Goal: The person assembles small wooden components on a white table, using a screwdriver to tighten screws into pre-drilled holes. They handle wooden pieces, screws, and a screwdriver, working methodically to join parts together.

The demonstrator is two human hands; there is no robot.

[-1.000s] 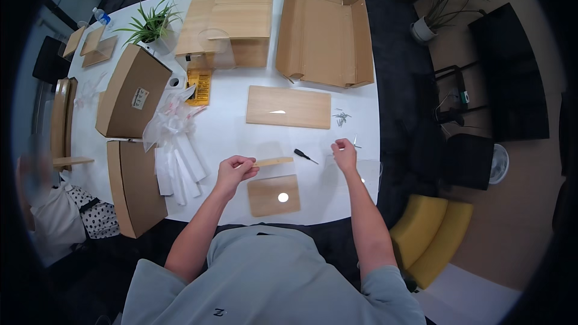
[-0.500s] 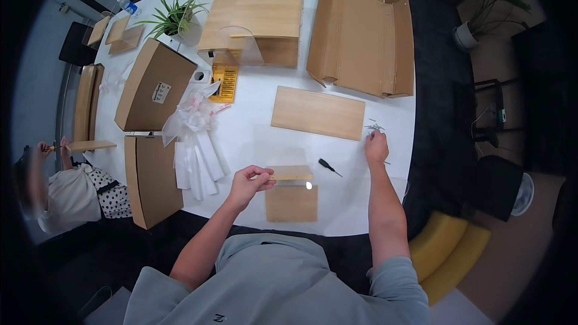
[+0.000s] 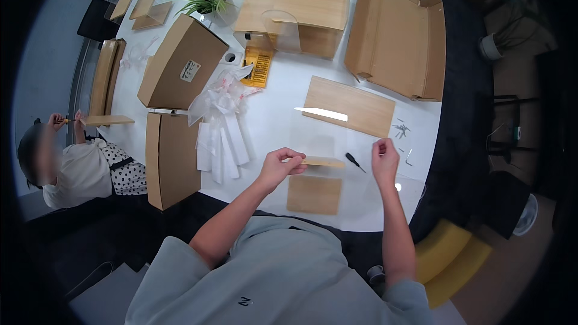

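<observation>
Two hands — left hand (image 3: 279, 165), right hand (image 3: 384, 157) — one clear sheet (image 3: 337, 162)

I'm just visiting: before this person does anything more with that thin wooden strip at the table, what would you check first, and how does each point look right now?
1. Left hand grips the thin wooden strip at its end: ok.
2. Right hand free of tools: cannot tell; it seems to pinch the edge of a clear sheet, which is hard to make out.
3. Small screwdriver within reach, on the table between the hands: ok.
4. Loose screws kept together, beside the larger wooden panel: ok.
5. Small wooden panel lies flat near the table edge: ok.
</observation>
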